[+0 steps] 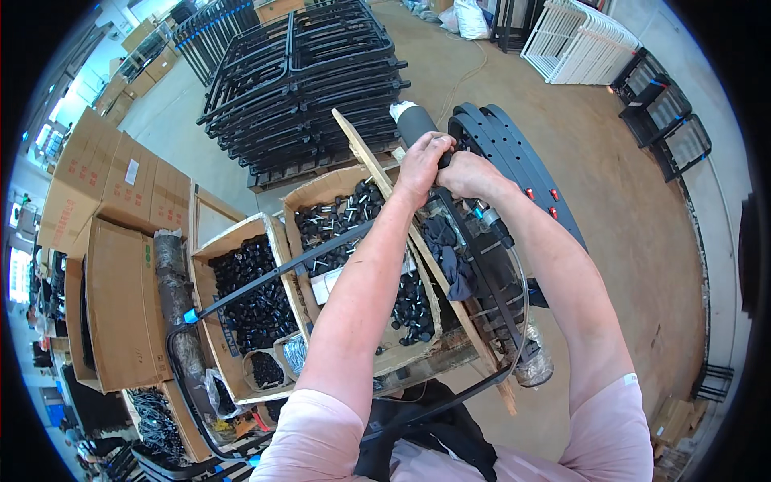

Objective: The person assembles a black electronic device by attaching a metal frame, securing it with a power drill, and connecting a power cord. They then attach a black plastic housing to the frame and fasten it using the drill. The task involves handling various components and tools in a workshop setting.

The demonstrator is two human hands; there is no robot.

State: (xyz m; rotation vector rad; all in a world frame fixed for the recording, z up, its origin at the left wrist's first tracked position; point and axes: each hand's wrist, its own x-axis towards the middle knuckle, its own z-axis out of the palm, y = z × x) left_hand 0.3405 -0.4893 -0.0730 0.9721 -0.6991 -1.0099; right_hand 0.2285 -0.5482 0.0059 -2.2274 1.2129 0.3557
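Observation:
Both hands meet over the far end of a narrow wooden workbench. My left hand point(423, 165) is closed, thumb and fingers pressed around a small dark piece point(445, 156). Beside it my right hand point(472, 174) is closed too, with its fingers curled against the same spot. What exactly they grip is mostly hidden. A black tube point(281, 275) with a blue end passes under my left forearm. Under my right forearm lies a black air tool point(496, 228) with a hose. Just beyond my hands is a padded black roll point(414, 122).
Cardboard boxes of black-headed bolts point(341, 217) and black knobs point(250, 281) stand left of a wooden plank point(434, 261). Curved black slats point(522, 157) lie at right. Black frames point(305, 80) are stacked ahead, white frames point(578, 44) farther right. Large cartons point(124, 297) stand left.

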